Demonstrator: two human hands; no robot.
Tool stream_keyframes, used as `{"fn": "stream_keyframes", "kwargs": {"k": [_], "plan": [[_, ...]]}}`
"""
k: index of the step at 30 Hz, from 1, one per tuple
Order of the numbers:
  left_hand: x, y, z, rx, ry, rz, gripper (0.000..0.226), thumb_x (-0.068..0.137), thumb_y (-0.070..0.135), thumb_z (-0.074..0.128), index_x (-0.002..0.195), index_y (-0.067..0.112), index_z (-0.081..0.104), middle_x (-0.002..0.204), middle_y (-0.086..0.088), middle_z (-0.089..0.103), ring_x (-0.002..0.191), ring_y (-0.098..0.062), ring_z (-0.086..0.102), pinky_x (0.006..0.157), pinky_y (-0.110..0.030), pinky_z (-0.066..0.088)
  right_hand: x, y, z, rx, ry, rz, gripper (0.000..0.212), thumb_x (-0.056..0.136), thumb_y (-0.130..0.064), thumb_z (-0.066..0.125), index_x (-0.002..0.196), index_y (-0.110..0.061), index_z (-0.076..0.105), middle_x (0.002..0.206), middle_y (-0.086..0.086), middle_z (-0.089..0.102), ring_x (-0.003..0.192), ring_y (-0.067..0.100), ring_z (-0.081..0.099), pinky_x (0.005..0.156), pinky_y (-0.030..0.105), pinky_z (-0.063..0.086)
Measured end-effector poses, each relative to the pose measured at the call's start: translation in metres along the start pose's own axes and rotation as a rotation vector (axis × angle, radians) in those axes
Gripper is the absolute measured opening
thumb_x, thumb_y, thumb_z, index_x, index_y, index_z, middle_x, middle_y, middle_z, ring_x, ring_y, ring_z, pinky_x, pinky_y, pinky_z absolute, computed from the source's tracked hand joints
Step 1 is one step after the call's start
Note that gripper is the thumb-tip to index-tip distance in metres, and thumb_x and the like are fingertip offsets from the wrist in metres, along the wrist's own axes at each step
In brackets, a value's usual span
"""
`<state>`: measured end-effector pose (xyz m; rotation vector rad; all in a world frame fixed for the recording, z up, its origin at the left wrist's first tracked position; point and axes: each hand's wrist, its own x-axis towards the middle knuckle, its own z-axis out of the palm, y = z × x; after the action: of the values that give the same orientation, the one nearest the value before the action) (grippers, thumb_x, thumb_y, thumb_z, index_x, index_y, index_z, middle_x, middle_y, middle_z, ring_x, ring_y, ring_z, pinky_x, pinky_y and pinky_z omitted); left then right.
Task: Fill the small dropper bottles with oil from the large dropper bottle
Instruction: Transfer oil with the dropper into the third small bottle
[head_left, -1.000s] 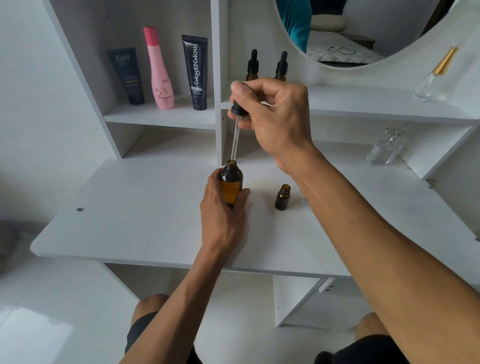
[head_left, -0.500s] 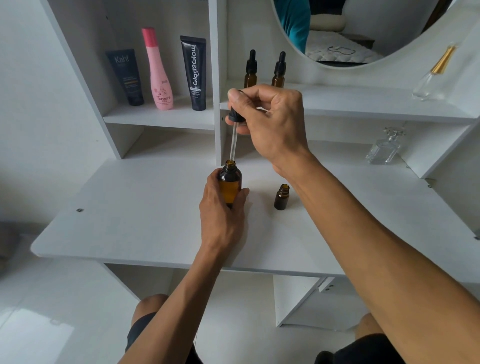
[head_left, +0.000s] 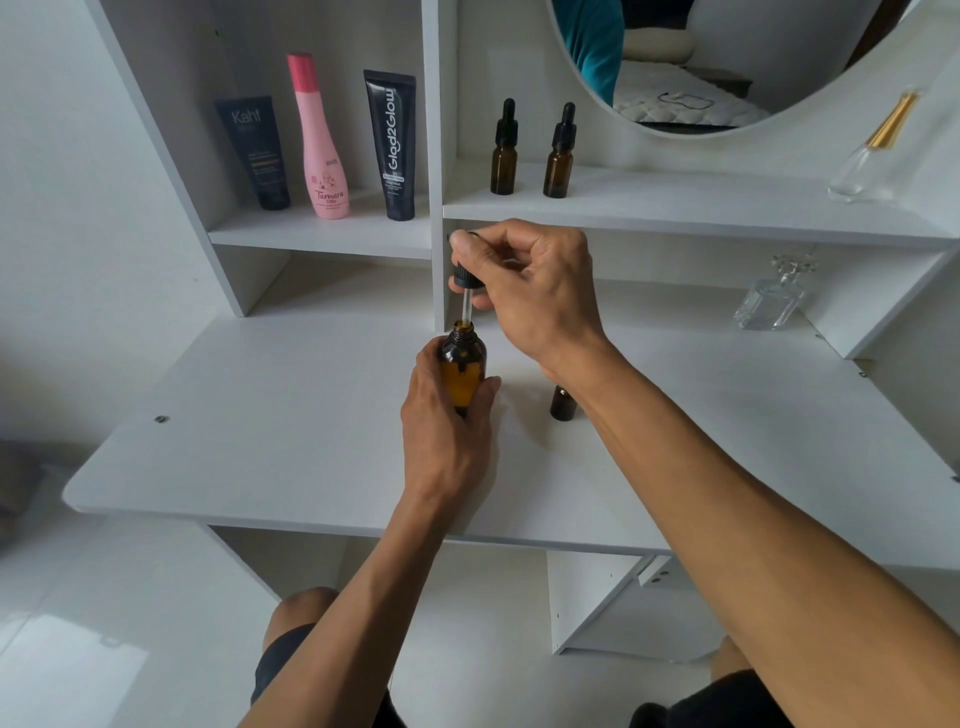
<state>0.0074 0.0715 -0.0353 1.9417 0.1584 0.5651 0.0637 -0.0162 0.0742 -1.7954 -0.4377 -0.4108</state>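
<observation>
My left hand (head_left: 447, 431) grips the large amber dropper bottle (head_left: 462, 371), which stands upright on the white desk (head_left: 260, 426). My right hand (head_left: 530, 291) pinches the black dropper cap (head_left: 466, 278) just above it. The glass pipette (head_left: 466, 306) reaches down into the bottle's open neck. A small open amber bottle (head_left: 562, 404) stands on the desk to the right, partly hidden by my right wrist. Two more small dropper bottles (head_left: 504, 150) (head_left: 560, 153), capped, stand on the shelf above.
On the upper left shelf stand a dark tube (head_left: 255, 153), a pink bottle (head_left: 319, 140) and a black tube (head_left: 393, 145). A clear glass bottle (head_left: 771, 296) sits under the right shelf, another with a gold cap (head_left: 872, 150) on top. A round mirror (head_left: 701, 57) hangs behind.
My right hand has lowered the dropper, so more of the pipette is inside the large bottle's neck. My left hand and the bottle stayed in place.
</observation>
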Motion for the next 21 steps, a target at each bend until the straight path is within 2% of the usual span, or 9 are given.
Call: {"fn": "stream_keyframes", "kwargs": {"k": [7,12,16,21], "plan": [[-0.0009,0.0023,-0.0007,0.001,-0.005,-0.003,0.056,0.094,0.027,0.071,0.142,0.018,0.044,0.130,-0.002,0.062,0.102,-0.012,0.054,0.080,-0.013,0.036,-0.0029,0.0044,0.0008,-0.017,-0.010,0.001,0.019,0.093,-0.024,0.070,0.091,-0.007,0.077,0.079,0.005,0.077,0.072,0.013,0.076,0.069,0.043,0.064],[-0.0011,0.0030,-0.0005,0.000,-0.007,-0.004,0.056,0.094,0.028,0.071,0.142,0.018,0.044,0.131,-0.003,0.062,0.104,-0.014,0.055,0.084,-0.019,0.039,-0.0034,0.0046,0.0005,-0.019,-0.013,0.005,0.018,0.093,-0.025,0.070,0.092,-0.008,0.077,0.080,0.005,0.077,0.072,0.013,0.076,0.069,0.042,0.064],[-0.0007,0.0024,-0.0002,0.007,-0.007,0.001,0.056,0.094,0.028,0.071,0.142,0.018,0.044,0.131,-0.002,0.061,0.103,-0.012,0.054,0.075,-0.006,0.038,-0.0047,0.0042,0.0003,-0.017,-0.018,0.009,0.018,0.092,-0.025,0.071,0.092,-0.009,0.077,0.081,0.005,0.077,0.072,0.013,0.076,0.069,0.042,0.064],[-0.0010,0.0006,0.0002,0.004,-0.001,0.000,0.055,0.094,0.029,0.071,0.141,0.019,0.045,0.129,-0.001,0.062,0.107,-0.018,0.058,0.084,-0.021,0.039,-0.0030,-0.0031,-0.0020,0.066,-0.009,0.046,0.015,0.091,-0.022,0.073,0.097,-0.009,0.076,0.084,0.005,0.077,0.075,0.014,0.077,0.072,0.039,0.064]]}}
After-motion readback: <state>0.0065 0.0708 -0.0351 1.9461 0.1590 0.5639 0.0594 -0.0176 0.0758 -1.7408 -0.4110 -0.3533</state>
